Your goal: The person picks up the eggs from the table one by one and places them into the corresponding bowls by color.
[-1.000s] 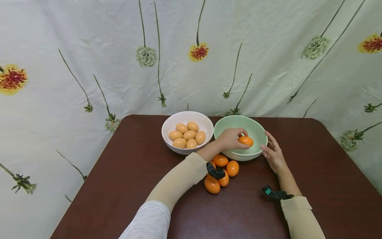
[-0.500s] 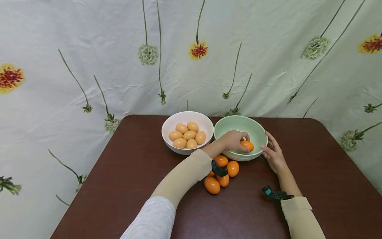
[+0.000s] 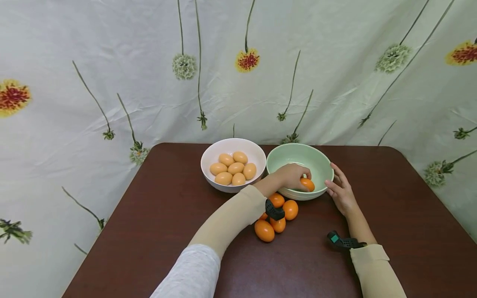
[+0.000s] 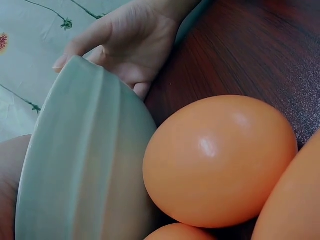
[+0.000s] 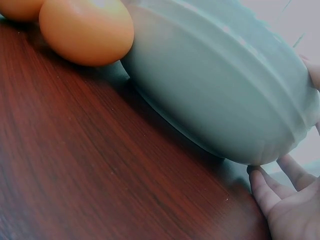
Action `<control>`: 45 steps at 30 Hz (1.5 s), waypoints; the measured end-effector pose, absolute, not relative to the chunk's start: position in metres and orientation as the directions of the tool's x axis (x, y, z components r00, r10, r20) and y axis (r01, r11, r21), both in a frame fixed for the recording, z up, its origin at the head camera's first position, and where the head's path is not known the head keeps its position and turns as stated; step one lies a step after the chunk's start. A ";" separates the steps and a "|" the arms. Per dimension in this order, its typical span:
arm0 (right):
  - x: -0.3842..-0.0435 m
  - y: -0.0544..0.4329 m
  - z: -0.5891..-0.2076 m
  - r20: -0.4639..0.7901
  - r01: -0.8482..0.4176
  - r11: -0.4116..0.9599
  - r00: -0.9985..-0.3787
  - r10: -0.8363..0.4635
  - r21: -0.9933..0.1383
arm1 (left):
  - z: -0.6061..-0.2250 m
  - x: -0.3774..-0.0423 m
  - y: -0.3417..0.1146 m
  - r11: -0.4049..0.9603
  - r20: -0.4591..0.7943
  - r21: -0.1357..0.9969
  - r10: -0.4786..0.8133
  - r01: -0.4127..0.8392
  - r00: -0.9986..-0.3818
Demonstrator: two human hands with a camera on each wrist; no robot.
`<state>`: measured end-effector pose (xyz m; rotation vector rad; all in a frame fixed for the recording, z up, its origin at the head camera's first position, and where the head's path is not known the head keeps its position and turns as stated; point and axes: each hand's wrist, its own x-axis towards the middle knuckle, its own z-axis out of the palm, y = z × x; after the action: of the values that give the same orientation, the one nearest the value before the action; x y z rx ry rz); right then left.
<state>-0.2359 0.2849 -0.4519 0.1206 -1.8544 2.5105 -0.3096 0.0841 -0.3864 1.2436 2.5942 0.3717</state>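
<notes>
My left hand (image 3: 292, 176) reaches down into the green bowl (image 3: 321, 159) and holds an orange egg (image 3: 308, 184) between thumb and fingers, low inside it. At the bowl's right side my right hand (image 3: 343, 193) grips the rim; in the left wrist view a finger of this right hand (image 4: 135, 40) lies over the edge. The right wrist view has the ribbed outer wall of the green bowl (image 5: 210, 80), with fingertips against its underside. Several more orange eggs (image 3: 264, 230) lie on the table in front, partly hidden by my left wrist.
A white bowl (image 3: 258, 154) with several paler eggs (image 3: 236, 168) stands left of the green bowl, close beside it. Both are near the far edge of the dark wooden table (image 3: 167, 198). Behind hangs a flowered cloth (image 3: 149, 62).
My left hand has lowered the orange egg deeper into the green bowl, shifting slightly right at first. The right hand has stayed at the rim.
</notes>
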 end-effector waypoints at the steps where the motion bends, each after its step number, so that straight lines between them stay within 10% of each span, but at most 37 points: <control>1: -0.236 0.285 -0.452 0.075 -0.062 -0.297 -0.997 -0.030 -0.953 | -0.386 -0.309 0.084 0.606 -0.106 0.326 0.786 0.725 -0.609; 23: -0.236 0.281 -0.449 0.086 -0.070 -0.302 -0.996 -0.040 -0.951 | -0.386 -0.309 0.083 0.667 -0.187 0.334 0.739 0.666 -0.647; 45: -0.233 0.282 -0.451 0.123 -0.101 -0.304 -0.991 -0.053 -0.947 | -0.380 -0.296 0.059 0.541 0.036 0.572 0.734 0.616 -0.678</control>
<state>-0.2329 0.2824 -0.4511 0.2032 -1.8354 2.5043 -0.2956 0.0585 -0.3796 1.1423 2.5691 0.8311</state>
